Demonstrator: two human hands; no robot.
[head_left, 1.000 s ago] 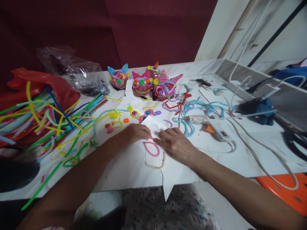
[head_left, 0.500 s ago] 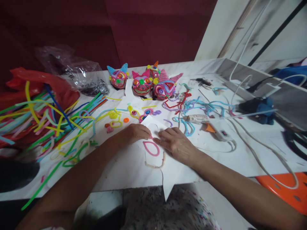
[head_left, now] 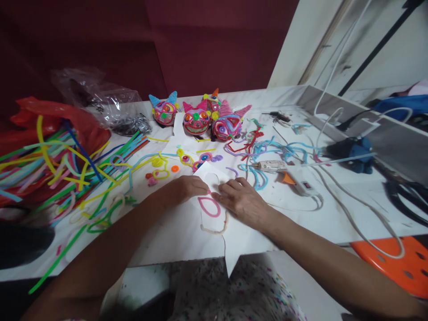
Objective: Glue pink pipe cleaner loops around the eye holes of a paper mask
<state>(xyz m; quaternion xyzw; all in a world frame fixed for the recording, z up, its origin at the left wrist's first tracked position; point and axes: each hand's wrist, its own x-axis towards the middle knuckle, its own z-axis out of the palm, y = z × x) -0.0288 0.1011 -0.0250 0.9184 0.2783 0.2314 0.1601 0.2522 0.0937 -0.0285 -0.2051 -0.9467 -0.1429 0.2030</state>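
My left hand (head_left: 190, 187) is closed, its fingertips pressed down at the pointed upper end of a pink pipe cleaner (head_left: 219, 209). From the other side my right hand (head_left: 239, 198) reaches the same end, thumb and fingers pinched on it. The pipe cleaner is bent into a leaf-shaped loop and lies on white paper (head_left: 231, 245). Below the loop, a cream pipe cleaner (head_left: 215, 232) forms a U-shaped curve on the paper. A pointed corner of the paper hangs over the table's front edge. My fingers hide the very tip of the loop.
Several colourful animal heads (head_left: 197, 121) stand at the back. Loose pipe cleaners (head_left: 80, 165) and a red plastic bag (head_left: 67, 118) fill the left. A glue gun (head_left: 272, 166), its cable and blue pipe cleaners (head_left: 287, 147) lie at right. An orange stool (head_left: 397, 263) is below.
The view has shifted slightly, so things at the right appear a little further left. Both hands stay at the same end of the pink loop.
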